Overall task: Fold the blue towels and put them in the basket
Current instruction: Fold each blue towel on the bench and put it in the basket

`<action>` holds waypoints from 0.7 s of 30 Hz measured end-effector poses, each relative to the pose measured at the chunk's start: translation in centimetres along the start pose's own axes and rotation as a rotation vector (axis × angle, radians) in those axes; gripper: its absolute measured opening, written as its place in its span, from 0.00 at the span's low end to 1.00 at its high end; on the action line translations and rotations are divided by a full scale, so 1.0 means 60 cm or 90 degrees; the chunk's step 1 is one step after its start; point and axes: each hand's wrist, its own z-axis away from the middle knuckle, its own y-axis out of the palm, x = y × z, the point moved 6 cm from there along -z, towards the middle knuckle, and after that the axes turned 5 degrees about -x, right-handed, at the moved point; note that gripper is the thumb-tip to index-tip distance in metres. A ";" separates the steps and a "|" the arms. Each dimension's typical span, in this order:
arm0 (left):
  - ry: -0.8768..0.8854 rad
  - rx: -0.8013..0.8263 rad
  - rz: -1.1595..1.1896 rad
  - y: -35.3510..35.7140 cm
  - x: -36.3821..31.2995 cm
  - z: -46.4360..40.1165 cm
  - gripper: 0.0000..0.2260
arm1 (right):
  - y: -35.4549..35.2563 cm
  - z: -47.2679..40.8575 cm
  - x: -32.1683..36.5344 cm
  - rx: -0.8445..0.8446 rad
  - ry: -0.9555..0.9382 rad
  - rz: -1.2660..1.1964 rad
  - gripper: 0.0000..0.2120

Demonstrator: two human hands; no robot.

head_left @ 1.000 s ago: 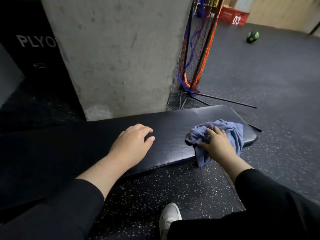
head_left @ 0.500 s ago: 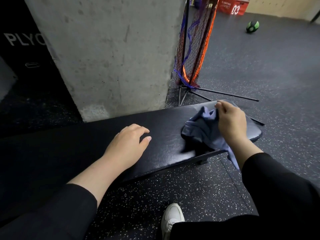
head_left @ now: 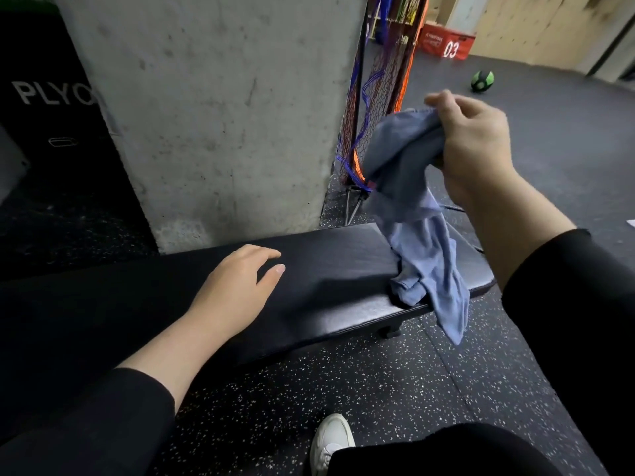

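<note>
A crumpled blue towel [head_left: 421, 235] hangs from my right hand [head_left: 474, 146], which grips its top edge well above the right end of the black padded bench [head_left: 330, 280]. The towel's lower part still drapes on the bench and over its front edge. My left hand [head_left: 237, 290] rests flat on the bench's middle with fingers relaxed, holding nothing. No basket is in view.
A concrete pillar [head_left: 220, 108] stands right behind the bench. A net on a metal stand [head_left: 374, 97] is at the pillar's right. A black plyo box [head_left: 51, 108] sits at the left. A green ball [head_left: 482, 81] and a red box [head_left: 446, 42] lie far back on the speckled floor.
My right hand has lifted the towel from the bench's right end, so it now hangs stretched out. My left hand has stayed in place on the bench.
</note>
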 end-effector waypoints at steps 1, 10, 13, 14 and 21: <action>-0.003 -0.011 0.013 -0.008 0.000 0.001 0.16 | 0.013 0.002 0.020 0.013 0.000 -0.022 0.11; -0.007 -0.066 0.077 -0.064 0.010 0.015 0.19 | 0.105 0.055 0.142 0.070 -0.036 -0.098 0.12; -0.023 -0.119 0.265 -0.096 0.011 0.016 0.29 | 0.154 0.093 0.188 0.144 -0.062 -0.135 0.11; -0.017 -0.142 0.322 -0.109 0.007 0.016 0.34 | 0.172 0.105 0.194 0.165 -0.047 -0.153 0.11; -0.029 -0.173 0.362 -0.147 0.016 0.015 0.32 | 0.285 0.214 0.128 0.205 0.139 -0.190 0.11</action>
